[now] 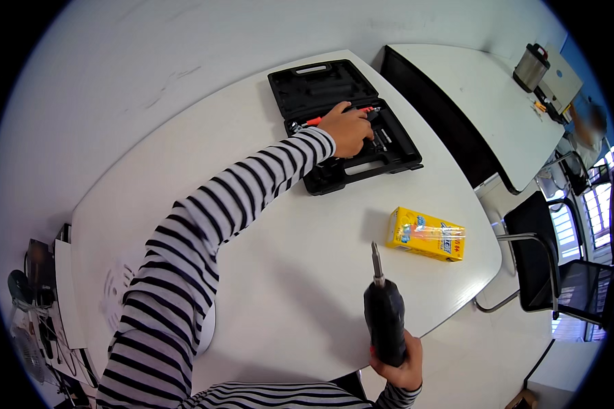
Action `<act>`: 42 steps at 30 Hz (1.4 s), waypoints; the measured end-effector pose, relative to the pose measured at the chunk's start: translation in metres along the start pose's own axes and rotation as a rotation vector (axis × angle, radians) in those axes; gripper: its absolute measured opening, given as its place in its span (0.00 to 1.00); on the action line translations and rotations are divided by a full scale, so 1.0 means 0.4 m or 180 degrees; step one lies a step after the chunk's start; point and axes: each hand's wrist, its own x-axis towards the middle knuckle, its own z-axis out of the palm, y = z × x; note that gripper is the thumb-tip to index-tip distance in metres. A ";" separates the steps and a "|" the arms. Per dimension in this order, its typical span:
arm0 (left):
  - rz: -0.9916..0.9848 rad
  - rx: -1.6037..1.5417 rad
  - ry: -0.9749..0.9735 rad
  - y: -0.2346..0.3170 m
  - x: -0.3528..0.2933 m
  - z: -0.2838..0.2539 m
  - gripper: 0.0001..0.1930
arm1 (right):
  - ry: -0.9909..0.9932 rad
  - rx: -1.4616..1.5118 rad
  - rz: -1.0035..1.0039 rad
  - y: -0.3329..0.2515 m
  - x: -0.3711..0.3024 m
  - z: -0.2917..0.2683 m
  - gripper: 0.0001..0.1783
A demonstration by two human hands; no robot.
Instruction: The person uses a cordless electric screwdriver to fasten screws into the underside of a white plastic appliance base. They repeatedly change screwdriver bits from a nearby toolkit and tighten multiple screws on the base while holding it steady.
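My right hand (404,368) is wrapped round a black cordless screwdriver (385,320), held above the table's near edge. Its silver bit points away from me. My left hand (348,131) reaches across the table into an open black tool case (326,178), fingers apart over the moulded tray. Beneath and beside those fingers lies a red-handled tool (314,121), partly covered by the hand. Several small silver bits (384,138) sit in the tray to the right of the hand. The case lid (320,88) is folded back toward the wall.
A yellow carton (426,235) lies on the white table (266,300), right of the screwdriver tip. A second white table (450,82) stands at the far right with a metal pot (531,68) and a laptop (563,76). Another person sits there, near black chairs (535,252).
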 end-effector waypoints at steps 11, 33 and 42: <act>0.0222 0.0117 -0.0040 0.034 -0.282 -0.296 0.19 | 0.0071 0.0382 -0.0139 0.023 -0.022 0.033 0.17; -0.0737 0.0377 -0.0048 0.060 -0.036 -0.021 0.23 | -0.0906 0.1509 -0.0243 0.027 0.057 0.107 0.21; 0.0038 -0.0269 0.0735 -0.011 -0.040 0.027 0.17 | -0.1104 0.1659 -0.0090 0.031 0.062 0.082 0.15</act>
